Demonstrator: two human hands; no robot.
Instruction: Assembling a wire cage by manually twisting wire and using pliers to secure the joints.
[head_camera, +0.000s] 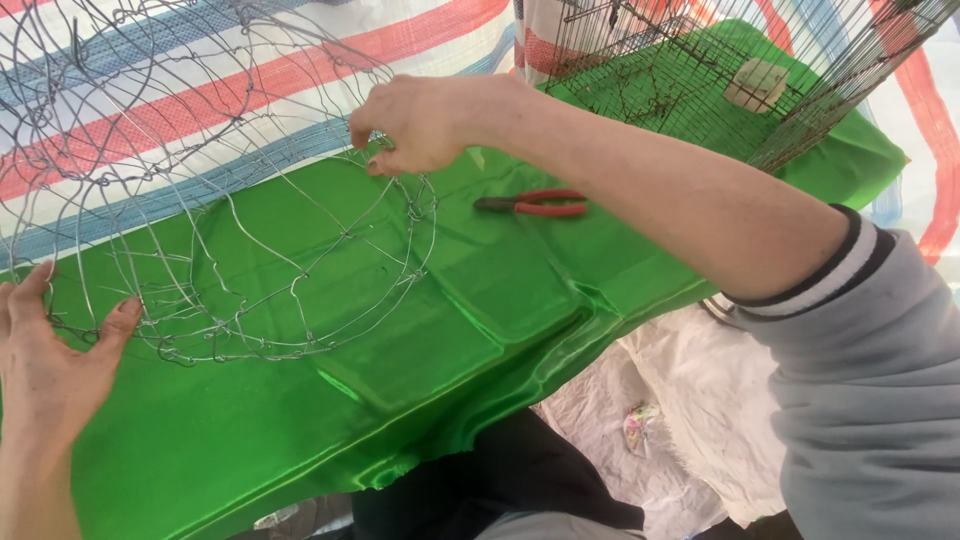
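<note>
Wire frame (230, 200), a rounded cage-like skeleton of thin grey wire, fills the upper left and centre-left of the frame, its lower ring lying on the green cloth (480, 300).

Step in hand, as judged: working a wire joint on the frame's right rim by hand. Next move likely calls for a steady counter-hold on the near rim while the joint is turned (no tool in either hand).

Right hand (420, 120), upper centre: fingers curled closed, pinching wire at the rim. Left hand (45, 370), lower left: open, fingers spread, thumb and fingertips bracing the ring.

Red-handled pliers (535, 204) lie on the cloth just right of the frame. Finished wire cage (720, 70) at upper right.
</note>
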